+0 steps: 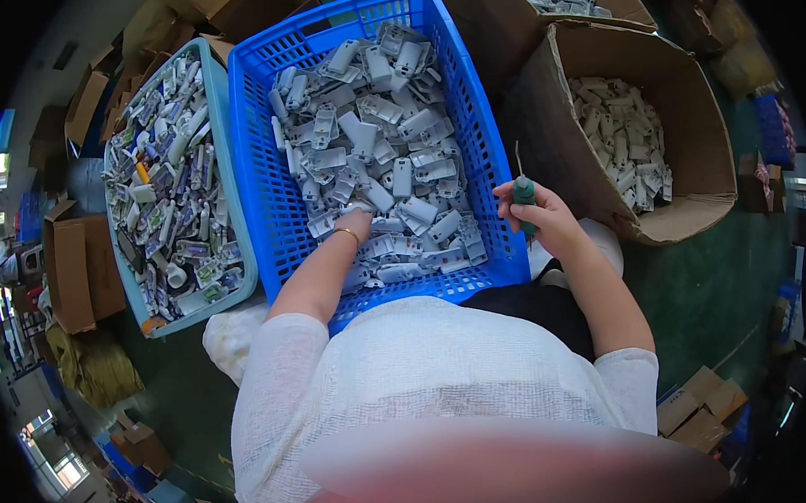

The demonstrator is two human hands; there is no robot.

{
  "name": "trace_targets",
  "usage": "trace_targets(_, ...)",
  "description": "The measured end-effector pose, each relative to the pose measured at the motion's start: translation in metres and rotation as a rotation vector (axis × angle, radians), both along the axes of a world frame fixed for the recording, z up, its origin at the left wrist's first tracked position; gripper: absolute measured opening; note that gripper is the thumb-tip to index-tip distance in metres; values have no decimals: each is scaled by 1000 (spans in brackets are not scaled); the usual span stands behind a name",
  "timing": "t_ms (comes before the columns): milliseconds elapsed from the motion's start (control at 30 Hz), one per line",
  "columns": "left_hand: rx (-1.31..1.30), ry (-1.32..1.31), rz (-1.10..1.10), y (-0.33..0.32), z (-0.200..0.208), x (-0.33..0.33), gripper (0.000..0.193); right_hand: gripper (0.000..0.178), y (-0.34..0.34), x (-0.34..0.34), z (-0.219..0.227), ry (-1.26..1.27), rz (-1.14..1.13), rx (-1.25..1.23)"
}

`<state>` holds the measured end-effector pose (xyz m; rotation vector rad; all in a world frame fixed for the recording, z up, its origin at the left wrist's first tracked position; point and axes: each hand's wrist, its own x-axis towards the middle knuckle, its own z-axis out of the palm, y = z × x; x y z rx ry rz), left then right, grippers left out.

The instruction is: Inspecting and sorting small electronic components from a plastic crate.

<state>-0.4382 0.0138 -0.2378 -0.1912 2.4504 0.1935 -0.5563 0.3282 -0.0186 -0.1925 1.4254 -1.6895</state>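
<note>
A large blue plastic basket stands before me, heaped with white plastic casings. Down among the casings at the near left of the heap is my left hand, a bracelet on its wrist. Its fingertips are hidden, so I cannot tell whether it grips a casing. Above the basket's right rim, my right hand is closed around the green handle of a screwdriver. The thin metal shaft points up and away from me, touching nothing.
Left of the basket stands a light-blue tub full of mixed plastic and circuit-board pieces. To the right, an open cardboard box holds more white casings. Another carton with pale parts sits behind it. Brown cartons stand at the far left.
</note>
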Motion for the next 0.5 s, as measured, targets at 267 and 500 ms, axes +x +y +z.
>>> trace_targets(267, 1093, 255, 866, 31, 139, 6, 28, 44, -42, 37, 39, 540, 262, 342)
trace_targets(500, 1734, 376, 971, 68, 223, 72, 38, 51, -66, 111, 96, 979, 411, 429)
